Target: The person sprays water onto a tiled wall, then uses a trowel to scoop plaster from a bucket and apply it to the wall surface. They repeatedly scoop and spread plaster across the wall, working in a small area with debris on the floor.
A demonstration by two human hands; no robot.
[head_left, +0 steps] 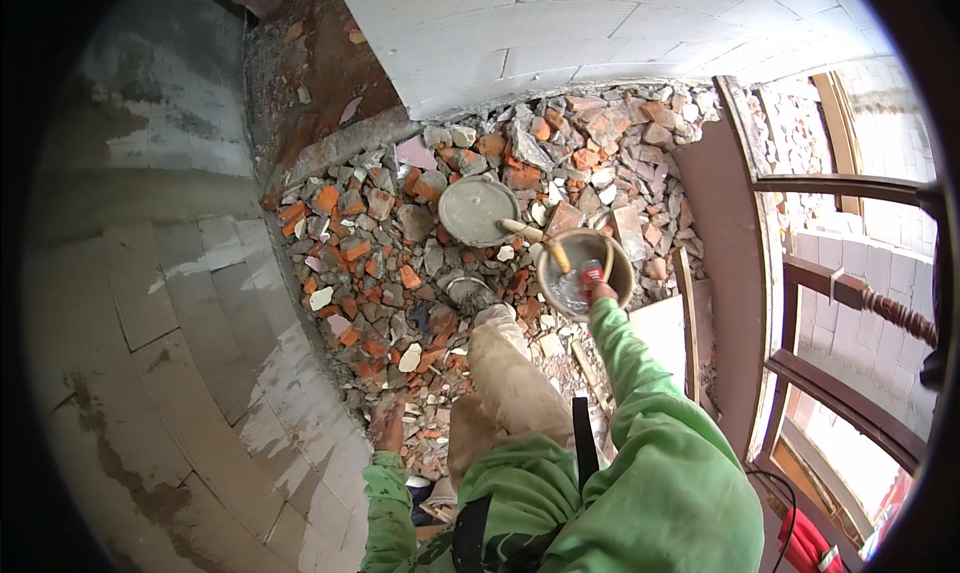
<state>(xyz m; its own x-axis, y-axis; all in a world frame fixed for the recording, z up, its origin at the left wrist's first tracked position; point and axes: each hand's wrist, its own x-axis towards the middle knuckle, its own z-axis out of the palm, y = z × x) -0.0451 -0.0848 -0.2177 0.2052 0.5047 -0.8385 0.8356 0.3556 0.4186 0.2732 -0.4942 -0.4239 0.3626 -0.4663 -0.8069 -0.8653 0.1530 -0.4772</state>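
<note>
My right hand (601,292) reaches over the rim of a round bucket (624,279) with water in it. The fingers close round a small red-and-clear plastic container (591,275), whose exact kind is hard to make out. A yellowish wooden handle (557,256) leans inside the same bucket. To its left stands a second bucket (478,211) filled with smooth grey mortar. Another pale tool handle (521,230) sticks out over that bucket's right rim. My left hand (388,423) hangs low beside my leg, away from both buckets; its fingers are not clear enough to read.
Broken brick and concrete rubble (380,263) covers the floor, with my shoe (470,293) on it. A partly plastered block wall (170,323) rises at left, a white block wall (560,33) ahead. Wooden frames (850,288) stand at right, near a loose board (660,338).
</note>
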